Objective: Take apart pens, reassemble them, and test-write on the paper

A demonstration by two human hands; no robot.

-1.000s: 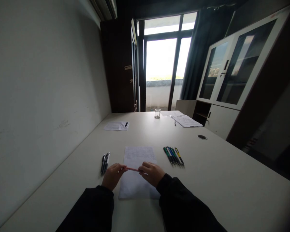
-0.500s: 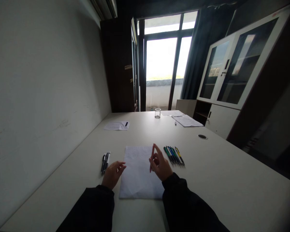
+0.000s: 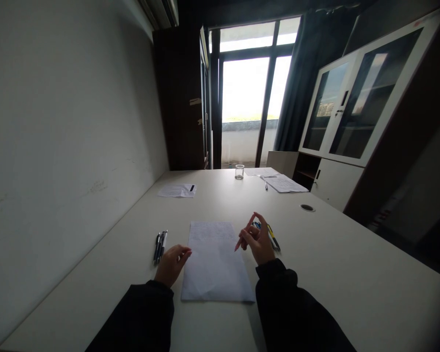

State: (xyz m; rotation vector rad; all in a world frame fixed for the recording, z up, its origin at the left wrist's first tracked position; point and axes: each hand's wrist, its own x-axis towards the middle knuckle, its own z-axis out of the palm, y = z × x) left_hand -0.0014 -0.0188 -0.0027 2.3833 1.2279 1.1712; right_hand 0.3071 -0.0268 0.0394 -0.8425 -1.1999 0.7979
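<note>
My right hand (image 3: pixel 258 242) is closed around a slim pinkish-red pen (image 3: pixel 247 226), the index finger stretched to its upper end. The pen slants with its tip down and to the left, over the right side of a paper stack (image 3: pixel 216 274). Lines of writing cover the top of the sheet. At the paper's left edge, my left hand (image 3: pixel 172 264) has thumb and fingers drawn together, with nothing visible in them. Dark and white pens (image 3: pixel 160 247) lie just left of it. Behind my right hand, several coloured pens (image 3: pixel 274 237) are partly hidden.
The white table (image 3: pixel 132 313) runs along the wall at left. A clear glass (image 3: pixel 239 172) stands at its far end. Papers (image 3: pixel 286 183) with a pen (image 3: pixel 266 186) lie far right, near a round cable hole (image 3: pixel 307 208). Another sheet (image 3: pixel 176 190) lies far left.
My right hand has moved to the right with the pen, from over the paper to in front of the coloured pens. The pen now leans more. My left hand stays put.
</note>
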